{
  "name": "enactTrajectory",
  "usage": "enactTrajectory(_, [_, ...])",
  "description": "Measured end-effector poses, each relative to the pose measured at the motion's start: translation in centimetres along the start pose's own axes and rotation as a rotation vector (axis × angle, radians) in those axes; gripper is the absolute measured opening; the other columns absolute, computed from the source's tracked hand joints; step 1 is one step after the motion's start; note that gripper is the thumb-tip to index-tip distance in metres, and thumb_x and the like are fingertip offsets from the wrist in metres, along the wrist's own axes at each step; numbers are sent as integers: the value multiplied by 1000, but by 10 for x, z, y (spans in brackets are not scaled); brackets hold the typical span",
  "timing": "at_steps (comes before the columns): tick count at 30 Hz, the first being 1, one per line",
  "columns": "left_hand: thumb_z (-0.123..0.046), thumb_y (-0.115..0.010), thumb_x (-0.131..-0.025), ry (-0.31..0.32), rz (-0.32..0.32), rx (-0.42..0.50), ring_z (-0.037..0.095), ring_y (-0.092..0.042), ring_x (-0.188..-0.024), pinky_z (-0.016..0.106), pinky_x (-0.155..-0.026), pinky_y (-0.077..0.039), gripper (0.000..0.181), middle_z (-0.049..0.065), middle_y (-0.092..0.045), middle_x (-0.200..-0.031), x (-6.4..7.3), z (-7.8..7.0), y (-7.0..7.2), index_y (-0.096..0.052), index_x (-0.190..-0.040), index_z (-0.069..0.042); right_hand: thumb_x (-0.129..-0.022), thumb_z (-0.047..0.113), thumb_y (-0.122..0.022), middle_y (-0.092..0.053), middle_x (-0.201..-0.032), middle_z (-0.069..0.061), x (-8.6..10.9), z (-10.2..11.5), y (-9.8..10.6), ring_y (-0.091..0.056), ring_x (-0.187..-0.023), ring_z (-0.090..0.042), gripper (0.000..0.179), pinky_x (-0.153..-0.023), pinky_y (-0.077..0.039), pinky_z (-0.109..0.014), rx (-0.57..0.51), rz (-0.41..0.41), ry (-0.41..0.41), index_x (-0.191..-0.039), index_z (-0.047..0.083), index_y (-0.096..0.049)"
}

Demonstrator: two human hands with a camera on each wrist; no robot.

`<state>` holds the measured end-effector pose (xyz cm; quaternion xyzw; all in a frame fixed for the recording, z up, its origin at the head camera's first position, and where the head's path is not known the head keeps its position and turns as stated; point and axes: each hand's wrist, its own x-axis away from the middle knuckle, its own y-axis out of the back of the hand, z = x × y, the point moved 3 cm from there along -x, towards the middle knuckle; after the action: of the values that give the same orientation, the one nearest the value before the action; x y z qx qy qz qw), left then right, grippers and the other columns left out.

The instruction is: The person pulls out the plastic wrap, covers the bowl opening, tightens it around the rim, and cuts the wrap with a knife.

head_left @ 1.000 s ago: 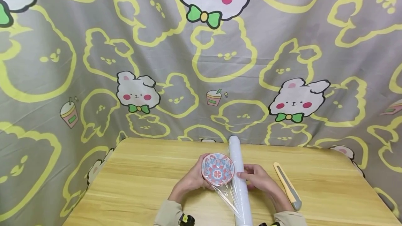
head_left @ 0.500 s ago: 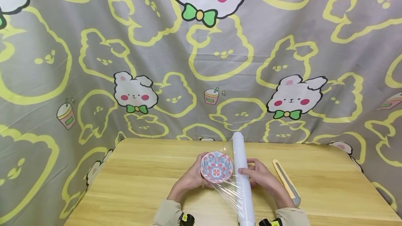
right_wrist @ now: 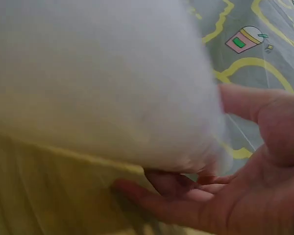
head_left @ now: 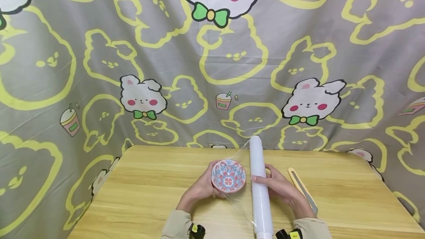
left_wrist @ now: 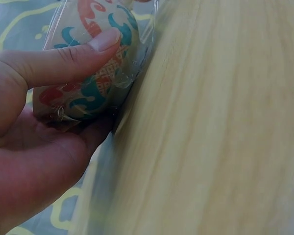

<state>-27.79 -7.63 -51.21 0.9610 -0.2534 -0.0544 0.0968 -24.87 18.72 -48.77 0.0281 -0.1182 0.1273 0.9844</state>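
In the head view my left hand [head_left: 203, 184] grips a small bowl [head_left: 228, 176] with a red and blue pattern inside. Its patterned outer side shows in the left wrist view, the thumb [left_wrist: 73, 56] laid across it and clear film over its surface. My right hand [head_left: 282, 187] holds a long white roll of cling film [head_left: 261, 187], thumb on top and fingers underneath. A thin sheet of clear film [head_left: 241, 205] stretches between the bowl and the roll. In the right wrist view the roll [right_wrist: 103, 88] fills much of the frame, with the fingers curled at its underside.
A yellow and grey utility knife [head_left: 303, 190] lies on the wooden table [head_left: 149, 187] just right of my right hand. Behind the table hangs a grey curtain [head_left: 186, 58] with rabbit prints, and more of it stands along the left side.
The roll has moved right, away from the bowl, and the film between them spans a wider gap. My right hand moved with it. The bowl has shifted only slightly left.
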Motion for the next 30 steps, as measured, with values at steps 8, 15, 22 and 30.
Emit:
enactTrajectory(8, [24,-85,-58,-5,-5,2,42,-42,-137,54,-115,-36,114,23,-42,-150,1,-1,3,-27,-154,-2,-106,27,-55,-55,-126,-29,1,2,2,-66,-103,-28,84,-87,-56,-44,-123,93,-4,-159,-1,3])
enactTrajectory(15, [24,-85,-59,-13,3,8,44,-40,-139,58,-119,-28,114,24,-42,-150,3,-3,2,-26,-154,0,-102,21,-48,-51,-126,-27,3,3,0,-62,-100,-29,78,-83,-54,-43,-109,42,-45,-160,2,0])
enactTrajectory(22, [25,-84,-58,-13,-6,-4,46,-40,-139,58,-118,-29,115,25,-41,-151,3,-3,3,-26,-154,0,-101,17,-55,-55,-122,-29,6,5,6,-67,-97,-32,79,-82,-57,-49,-55,-24,-38,-160,3,-5])
enactTrajectory(30, [25,-83,-61,-28,0,-46,45,-40,-140,58,-118,-28,113,26,-41,-151,4,-3,4,-25,-154,2,-98,23,-66,-60,-124,-29,7,3,14,-67,-97,-30,79,-78,-58,-46,111,-87,-27,-156,-3,-20])
